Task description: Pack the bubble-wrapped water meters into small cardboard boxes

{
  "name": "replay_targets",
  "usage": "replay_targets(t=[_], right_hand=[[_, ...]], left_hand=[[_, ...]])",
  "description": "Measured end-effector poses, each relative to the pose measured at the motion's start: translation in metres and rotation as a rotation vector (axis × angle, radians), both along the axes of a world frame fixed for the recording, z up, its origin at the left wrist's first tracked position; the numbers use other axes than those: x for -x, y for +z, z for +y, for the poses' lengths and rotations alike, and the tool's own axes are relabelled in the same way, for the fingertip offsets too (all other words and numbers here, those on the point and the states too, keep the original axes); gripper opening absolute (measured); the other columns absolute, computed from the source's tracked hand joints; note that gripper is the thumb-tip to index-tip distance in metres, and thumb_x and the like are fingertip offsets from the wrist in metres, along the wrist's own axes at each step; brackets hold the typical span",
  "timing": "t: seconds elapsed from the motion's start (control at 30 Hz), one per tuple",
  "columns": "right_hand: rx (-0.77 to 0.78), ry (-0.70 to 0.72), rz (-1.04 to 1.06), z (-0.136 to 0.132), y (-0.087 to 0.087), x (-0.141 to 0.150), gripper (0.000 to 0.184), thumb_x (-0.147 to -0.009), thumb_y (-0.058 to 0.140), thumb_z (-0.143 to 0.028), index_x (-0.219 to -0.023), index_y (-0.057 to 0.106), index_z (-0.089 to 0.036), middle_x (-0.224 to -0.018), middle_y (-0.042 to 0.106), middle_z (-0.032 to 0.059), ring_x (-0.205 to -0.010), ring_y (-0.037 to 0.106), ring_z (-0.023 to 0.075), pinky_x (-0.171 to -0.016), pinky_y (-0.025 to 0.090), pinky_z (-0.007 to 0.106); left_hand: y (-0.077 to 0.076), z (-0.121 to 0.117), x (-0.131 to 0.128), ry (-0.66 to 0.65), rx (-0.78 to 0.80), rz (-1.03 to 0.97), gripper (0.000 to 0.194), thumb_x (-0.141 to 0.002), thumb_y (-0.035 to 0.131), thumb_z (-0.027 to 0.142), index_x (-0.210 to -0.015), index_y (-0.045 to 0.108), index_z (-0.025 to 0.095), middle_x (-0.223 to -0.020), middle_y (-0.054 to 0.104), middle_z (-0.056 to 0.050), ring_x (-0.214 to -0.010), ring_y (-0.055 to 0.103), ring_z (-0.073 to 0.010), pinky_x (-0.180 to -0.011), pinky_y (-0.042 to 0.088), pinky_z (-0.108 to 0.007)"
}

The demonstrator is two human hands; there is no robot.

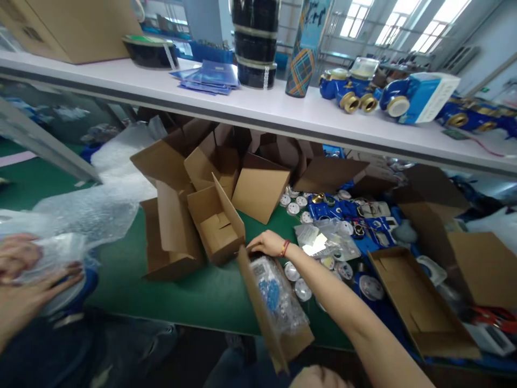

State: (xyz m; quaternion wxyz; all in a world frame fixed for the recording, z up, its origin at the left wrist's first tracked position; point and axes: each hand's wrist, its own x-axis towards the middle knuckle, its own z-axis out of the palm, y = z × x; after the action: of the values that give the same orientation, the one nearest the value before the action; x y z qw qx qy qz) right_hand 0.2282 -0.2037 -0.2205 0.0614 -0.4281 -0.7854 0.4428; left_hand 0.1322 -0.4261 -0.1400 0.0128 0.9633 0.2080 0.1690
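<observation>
An open cardboard box (258,307) lies tilted at the table's front edge, reaching over my lap. Inside it is a clear plastic-wrapped bundle (278,302) with blue parts showing through. My right hand (265,242), with a red band at its wrist, grips the box's far end, fingers bent over the cardboard edge. At the bottom of the picture, just below the box's near end, part of my left hand (319,377) shows; its fingers are mostly cut off, so its grip is hidden.
Open cardboard boxes (218,231) stand left of my right hand. Round white-faced parts (302,290) and blue meter bodies (339,209) crowd the right side. At far left, a co-worker's hands (24,269) hold bubble wrap round a blue-edged item. A shelf (250,105) crosses above the table.
</observation>
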Motion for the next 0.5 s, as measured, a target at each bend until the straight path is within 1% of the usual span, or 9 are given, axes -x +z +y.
replay_targets(t=[0.07,0.13,0.17,0.23,0.27,0.3,0.37,0.43,0.5], right_hand=[[-0.063,-0.077,-0.008,-0.017,0.017,-0.007,0.025,-0.078,0.055,-0.029,-0.101,0.065,-0.025,-0.102,0.067,0.0020,-0.096,0.058,0.0201,-0.082,0.041,0.028],[-0.161,-0.262,-0.030,-0.050,0.043,-0.035,0.031,-0.083,0.050,-0.034,-0.110,0.058,-0.022,-0.113,0.061,0.0052,-0.103,0.053,0.0204,-0.089,0.037,0.031],[-0.206,-0.375,-0.048,-0.073,0.056,-0.053,0.032,-0.086,0.043,-0.035,-0.111,0.056,-0.020,-0.113,0.060,0.0073,-0.103,0.053,0.0205,-0.090,0.037,0.033],[-0.260,-0.755,-0.106,-0.130,0.078,-0.085,0.029,-0.086,0.043,-0.041,-0.103,0.054,-0.020,-0.097,0.063,0.0059,-0.083,0.057,0.0175,-0.077,0.041,0.031],[-0.185,-0.835,-0.103,-0.162,0.083,-0.097,0.027,-0.085,0.043,-0.043,-0.092,0.054,-0.020,-0.084,0.063,0.0039,-0.074,0.056,0.0161,-0.070,0.042,0.029],[-0.062,-0.875,-0.086,-0.194,0.085,-0.104,0.028,-0.086,0.041,-0.045,-0.083,0.053,-0.020,-0.073,0.060,0.0016,-0.065,0.054,0.0146,-0.063,0.041,0.027],[0.212,-0.933,0.000,-0.251,0.077,-0.102,0.033,-0.086,0.037,-0.049,-0.079,0.049,-0.020,-0.063,0.055,-0.0016,-0.052,0.048,0.0117,-0.052,0.036,0.025],[0.333,-1.009,0.123,-0.293,0.061,-0.086,0.036,-0.087,0.031,-0.051,-0.083,0.047,-0.019,-0.061,0.051,-0.0030,-0.046,0.041,0.0098,-0.047,0.031,0.024],[0.348,-1.104,0.234,-0.317,0.045,-0.066,0.037,-0.088,0.028,-0.052,-0.092,0.045,-0.020,-0.063,0.049,-0.0036,-0.047,0.041,0.0100,-0.048,0.031,0.024]], left_hand=[[0.019,0.016,0.016,-0.030,0.024,-0.061,0.027,-0.089,0.039,0.035,-0.109,0.054,0.024,-0.109,0.058,-0.009,-0.094,0.055,-0.0169,-0.081,0.047,-0.036],[0.035,0.047,0.046,-0.020,0.073,-0.134,0.032,-0.087,0.032,0.022,-0.107,0.056,0.022,-0.102,0.061,-0.010,-0.093,0.056,-0.0171,-0.082,0.046,-0.037],[0.041,0.066,0.065,0.046,0.213,-0.172,0.034,-0.082,0.033,0.016,-0.106,0.057,0.019,-0.102,0.061,-0.010,-0.095,0.055,-0.0178,-0.086,0.044,-0.038],[0.047,0.102,0.100,0.117,0.348,-0.068,0.044,-0.071,0.039,0.008,-0.111,0.054,0.019,-0.109,0.059,-0.007,-0.108,0.049,-0.0207,-0.096,0.035,-0.045],[0.046,0.115,0.113,0.107,0.335,0.046,0.047,-0.068,0.041,0.006,-0.111,0.053,0.021,-0.112,0.058,-0.007,-0.112,0.046,-0.0240,-0.099,0.028,-0.052],[0.044,0.124,0.121,0.101,0.291,0.154,0.043,-0.067,0.042,0.005,-0.105,0.056,0.021,-0.108,0.059,-0.007,-0.109,0.048,-0.0253,-0.099,0.025,-0.055],[0.036,0.126,0.124,0.042,0.153,0.305,0.027,-0.073,0.041,0.004,-0.087,0.058,0.020,-0.087,0.062,-0.005,-0.089,0.056,-0.0239,-0.090,0.033,-0.053],[0.025,0.108,0.111,-0.061,0.053,0.316,0.020,-0.080,0.039,0.007,-0.075,0.055,0.019,-0.070,0.057,-0.003,-0.067,0.055,-0.0194,-0.071,0.041,-0.041],[0.015,0.079,0.093,-0.163,0.055,0.254,0.013,-0.081,0.043,0.012,-0.078,0.052,0.020,-0.069,0.056,-0.002,-0.062,0.053,-0.0182,-0.057,0.038,-0.033]])
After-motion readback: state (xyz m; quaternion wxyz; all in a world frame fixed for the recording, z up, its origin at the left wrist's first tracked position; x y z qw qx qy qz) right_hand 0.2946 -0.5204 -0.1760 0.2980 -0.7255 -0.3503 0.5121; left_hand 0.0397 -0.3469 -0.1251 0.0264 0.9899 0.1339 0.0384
